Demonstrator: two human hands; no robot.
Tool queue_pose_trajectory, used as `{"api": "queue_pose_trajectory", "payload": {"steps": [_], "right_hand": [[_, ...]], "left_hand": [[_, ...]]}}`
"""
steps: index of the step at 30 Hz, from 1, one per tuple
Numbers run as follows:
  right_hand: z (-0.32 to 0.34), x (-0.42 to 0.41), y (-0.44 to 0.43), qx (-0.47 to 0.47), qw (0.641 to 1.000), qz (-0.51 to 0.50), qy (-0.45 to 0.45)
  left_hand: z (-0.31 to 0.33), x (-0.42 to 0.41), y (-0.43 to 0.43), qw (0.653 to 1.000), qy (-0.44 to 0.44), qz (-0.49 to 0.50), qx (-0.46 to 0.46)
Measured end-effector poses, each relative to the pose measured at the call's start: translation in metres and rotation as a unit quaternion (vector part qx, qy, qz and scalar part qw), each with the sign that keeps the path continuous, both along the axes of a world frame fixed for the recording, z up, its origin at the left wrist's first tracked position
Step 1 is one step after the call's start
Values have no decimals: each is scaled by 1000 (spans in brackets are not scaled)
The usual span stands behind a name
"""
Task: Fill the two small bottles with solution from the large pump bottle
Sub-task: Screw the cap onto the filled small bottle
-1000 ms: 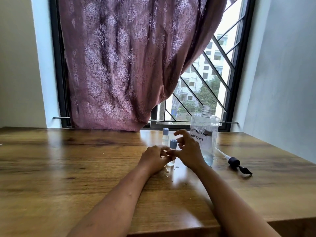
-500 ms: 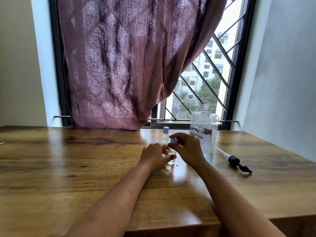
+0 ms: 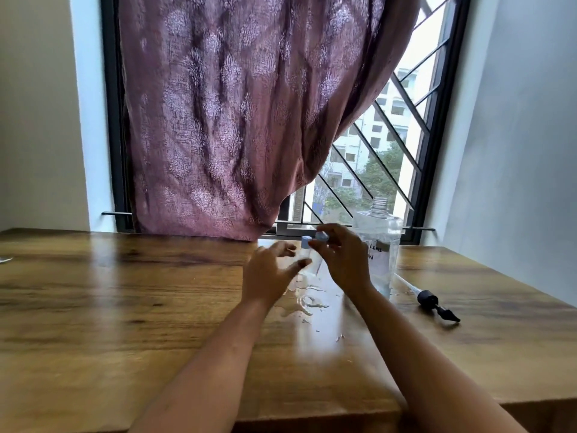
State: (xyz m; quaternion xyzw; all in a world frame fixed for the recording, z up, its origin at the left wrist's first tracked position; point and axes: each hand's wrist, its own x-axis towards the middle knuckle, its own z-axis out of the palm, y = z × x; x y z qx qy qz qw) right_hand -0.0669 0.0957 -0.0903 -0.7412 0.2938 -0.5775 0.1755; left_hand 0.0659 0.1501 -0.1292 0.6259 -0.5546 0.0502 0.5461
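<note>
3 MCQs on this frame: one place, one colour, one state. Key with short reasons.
1. Where does the pump head lie?
A. On the table, right of the large bottle
B. Screwed onto the large bottle
C. On the window sill

2. What colour is the cap on the small bottle standing behind the hands?
A. Red
B. Light blue
C. Black

3. What state is the large bottle in?
A. Lying on its side
B. Upright with its pump on
C. Upright, neck open

Key: 1 A, it rests on the wooden table with its tube towards the bottle. 2 B, the cap is pale blue. 3 C, the bare threaded neck shows on top.
</note>
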Motion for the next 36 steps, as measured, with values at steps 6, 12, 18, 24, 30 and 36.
{"api": "queue_pose_trajectory", "payload": {"steps": [6,12,18,24,30,36], "right_hand": [[18,48,-15,30,998,25,47],[-12,84,-31,71,993,40,87],[-21,83,-39,89,991,47,91],[-26,77,-35,95,985,70,123],[-10,45,-2,29,987,74,139],[16,-31,39,21,986,103,127]], "left_hand": [[3,26,1,984,-3,177,-20],[-10,35,-13,976,7,210,53],[-14,28,-19,980,-9,183,75],[-13,27,-16,981,-32,171,86],[-14,19,-8,982,-57,164,69],[-11,-2,1,989,-85,100,70]]}}
